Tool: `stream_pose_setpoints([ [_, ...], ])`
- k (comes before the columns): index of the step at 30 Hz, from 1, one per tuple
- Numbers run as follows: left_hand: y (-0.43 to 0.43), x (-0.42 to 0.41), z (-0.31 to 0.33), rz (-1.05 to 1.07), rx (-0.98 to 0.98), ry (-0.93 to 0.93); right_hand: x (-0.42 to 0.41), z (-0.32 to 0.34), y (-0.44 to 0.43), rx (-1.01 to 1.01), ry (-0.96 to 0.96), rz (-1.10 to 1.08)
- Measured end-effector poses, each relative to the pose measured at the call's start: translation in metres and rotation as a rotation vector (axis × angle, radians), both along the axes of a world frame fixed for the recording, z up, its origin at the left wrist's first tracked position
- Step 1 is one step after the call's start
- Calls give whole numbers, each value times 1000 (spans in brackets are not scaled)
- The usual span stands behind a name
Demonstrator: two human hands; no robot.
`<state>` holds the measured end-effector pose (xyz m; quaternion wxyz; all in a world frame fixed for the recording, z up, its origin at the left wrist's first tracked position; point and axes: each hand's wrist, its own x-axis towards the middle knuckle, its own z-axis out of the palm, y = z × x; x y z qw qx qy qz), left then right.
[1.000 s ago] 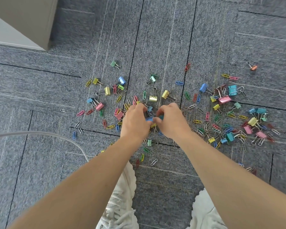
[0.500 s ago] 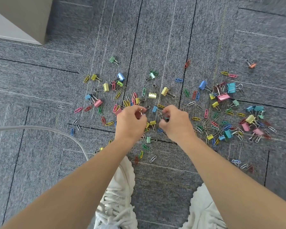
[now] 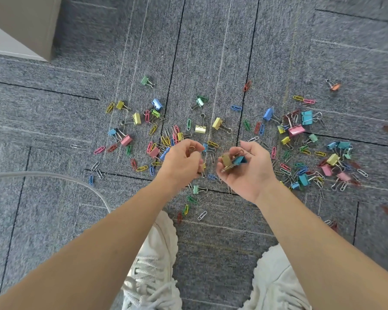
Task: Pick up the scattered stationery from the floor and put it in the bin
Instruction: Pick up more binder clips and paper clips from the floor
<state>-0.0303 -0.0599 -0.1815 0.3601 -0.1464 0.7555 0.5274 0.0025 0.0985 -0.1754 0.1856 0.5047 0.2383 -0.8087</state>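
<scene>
Coloured binder clips and paper clips lie scattered over the grey carpet, thick in the middle (image 3: 166,139) and at the right (image 3: 305,157). My right hand (image 3: 246,173) is turned palm up above the floor, cupping a gold binder clip (image 3: 226,159) and a blue binder clip (image 3: 240,159). My left hand (image 3: 182,162) hovers just to its left, fingers curled around a small gold binder clip (image 3: 202,167). No bin is in view.
A beige cabinet corner (image 3: 31,25) stands at the top left. A grey cable (image 3: 54,175) curves across the carpet on the left. My two white shoes (image 3: 152,265) stand at the bottom, just behind the nearest clips.
Both hands have lifted off the floor and moved apart. The right hand has turned palm up with binder clips in it; the left came up with a small clip.
</scene>
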Motion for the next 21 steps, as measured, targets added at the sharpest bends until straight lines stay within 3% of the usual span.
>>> stream_pose_setpoints([
  [6,6,-1,-10,-510,-472,380,-2,-3,8,105,60,111],
  [8,10,-7,-14,-566,-590,430,-3,-3,8,143,76,182],
  [13,15,-20,-19,-584,-679,405,-13,-6,8,285,24,353],
  [21,14,-24,-19,-570,-593,423,-50,-11,-3,1255,211,932],
])
